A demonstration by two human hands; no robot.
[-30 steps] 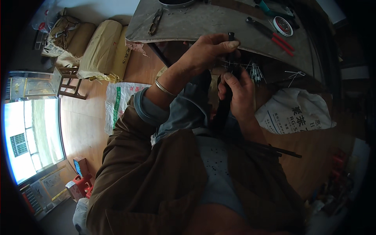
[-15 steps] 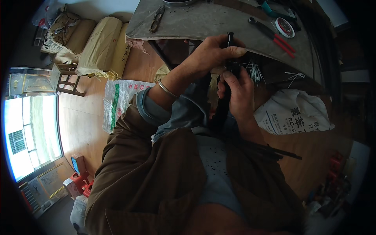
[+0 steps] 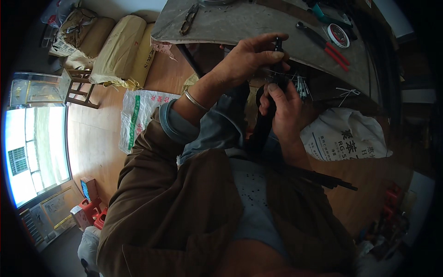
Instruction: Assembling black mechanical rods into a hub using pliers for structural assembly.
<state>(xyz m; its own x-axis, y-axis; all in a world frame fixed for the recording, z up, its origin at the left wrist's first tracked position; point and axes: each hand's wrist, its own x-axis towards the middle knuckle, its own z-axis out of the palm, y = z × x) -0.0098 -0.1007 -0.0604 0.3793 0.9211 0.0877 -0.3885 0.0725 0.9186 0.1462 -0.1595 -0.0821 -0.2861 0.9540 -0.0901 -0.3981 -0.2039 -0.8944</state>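
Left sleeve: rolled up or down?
Rolled up: the left sleeve has its blue-grey cuff folded back, leaving the forearm bare.

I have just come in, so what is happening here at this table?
A person works in front of the table. The left grip has a slim black piece between thumb and finger. The right grip holds a long dark item lower down, with thin wires between the two. Whether the black parts are joined, I cannot tell. Red-handled pliers lie on the table, untouched.
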